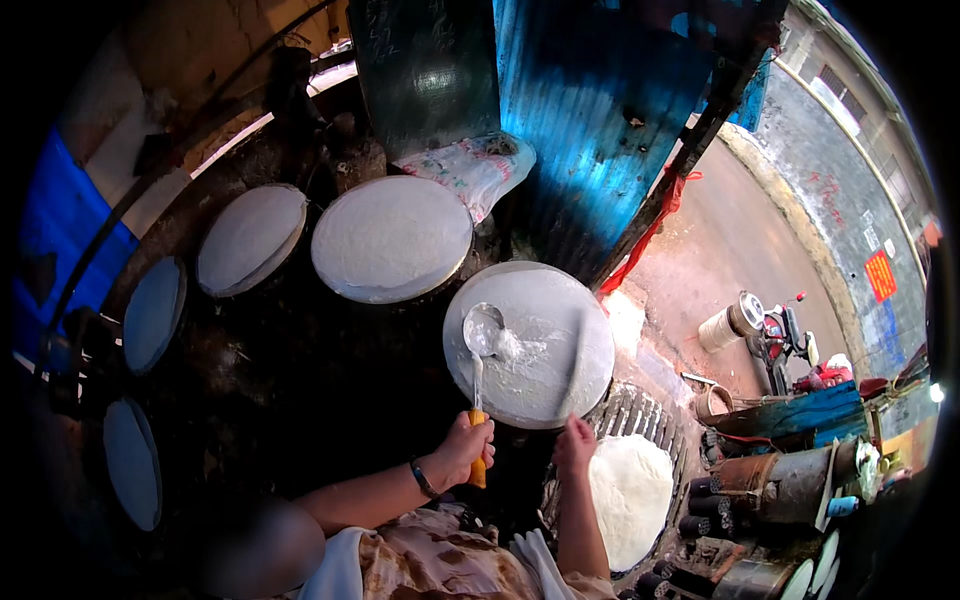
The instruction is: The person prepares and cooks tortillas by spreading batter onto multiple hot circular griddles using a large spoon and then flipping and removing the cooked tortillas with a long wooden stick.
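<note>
My left hand [463,452] grips the yellow handle of a metal ladle [484,330]. Its bowl rests over a round griddle-like plate [532,300] coated in pale batter, beside a small lumpy patch of white batter [517,346]. At the plate's near right edge, my right hand [576,446] is closed around the lower end of a thin, blade-like scraper [576,360], blurred across the coated surface. To the right of that hand, a white flat sheet of dough or pancake [630,502] lies on a slatted rack [637,409].
Several more pale-topped round plates, including a large one [390,240], curve away to the left. Blue corrugated metal sheeting [592,150] rises behind. Stacked perforated coal briquettes [709,506] and a rusty metal drum [772,484] are at the right. A motorbike [780,341] stands outside.
</note>
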Motion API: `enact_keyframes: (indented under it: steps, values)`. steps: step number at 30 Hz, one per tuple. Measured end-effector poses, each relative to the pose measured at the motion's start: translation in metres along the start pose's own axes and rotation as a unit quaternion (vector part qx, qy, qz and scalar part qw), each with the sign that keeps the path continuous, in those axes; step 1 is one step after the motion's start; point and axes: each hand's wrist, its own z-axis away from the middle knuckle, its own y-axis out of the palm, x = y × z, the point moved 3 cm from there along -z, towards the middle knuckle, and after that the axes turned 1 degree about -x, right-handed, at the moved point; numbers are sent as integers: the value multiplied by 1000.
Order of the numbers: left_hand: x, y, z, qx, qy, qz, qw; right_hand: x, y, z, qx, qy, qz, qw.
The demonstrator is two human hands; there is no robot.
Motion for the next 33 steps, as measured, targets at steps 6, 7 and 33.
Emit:
enact_keyframes:
  steps: [6,7,33]
  values:
    - [1,13,4,73,-99,144,982,-72,65,45,98,128,-96,982]
    - [-5,-4,-2,186,-159,262,933,-51,85,59,125,181,-112,969]
    - [-124,-236,94,278,-2,525,804,27,37,-14,-174,-336,647,662]
